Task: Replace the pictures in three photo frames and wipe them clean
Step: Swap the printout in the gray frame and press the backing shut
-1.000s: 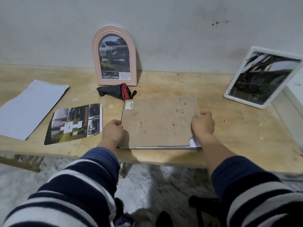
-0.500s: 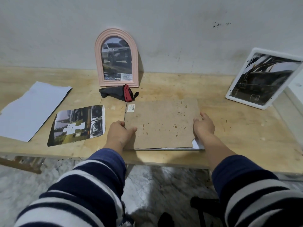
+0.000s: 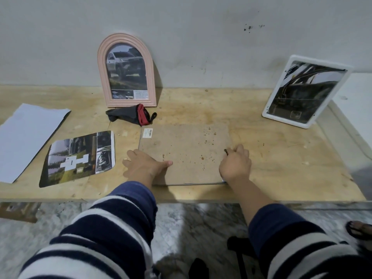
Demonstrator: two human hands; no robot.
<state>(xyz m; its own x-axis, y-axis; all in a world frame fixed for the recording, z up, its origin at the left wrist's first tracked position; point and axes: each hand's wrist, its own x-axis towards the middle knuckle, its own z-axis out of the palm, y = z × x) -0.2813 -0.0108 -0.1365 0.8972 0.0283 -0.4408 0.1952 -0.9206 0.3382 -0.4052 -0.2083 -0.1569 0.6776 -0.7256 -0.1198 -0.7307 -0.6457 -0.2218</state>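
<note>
1. Your left hand [image 3: 147, 164] lay flat on the lower left corner of the backing board [image 3: 185, 154], fingers straight and thumb stretched across it, pressing rather than gripping.
2. Your right hand [image 3: 235, 164] sat at the board's right edge with fingers curled, seemingly pinching a small dark tab [image 3: 225, 151]; I could not tell how firmly it was held.
3. The third frame lay face down in the centre of the picture, on the table [image 3: 281, 168] near its front edge, with only the board and a thin sliver of frame beneath it visible.
4. The pink arched frame [image 3: 126, 71] leaned on the wall at upper centre, and the white frame [image 3: 306, 91] stood tilted at upper right. Both already held pictures.
5. A loose picture [image 3: 80, 158] lay at left, just beside your left hand, with a blank sheet [image 3: 28, 135] further left.
6. The wiping cloth [image 3: 130, 116] sat bunched between the pink frame and the board.
7. Risks, as I judged them: forcing the tab could bend or snap it. Lifting one side of the board while the other was pinned could crack it. The frame lay close to the table's edge, so a hard pull toward you might slide it off. I could not see whether glass lay beneath.
</note>
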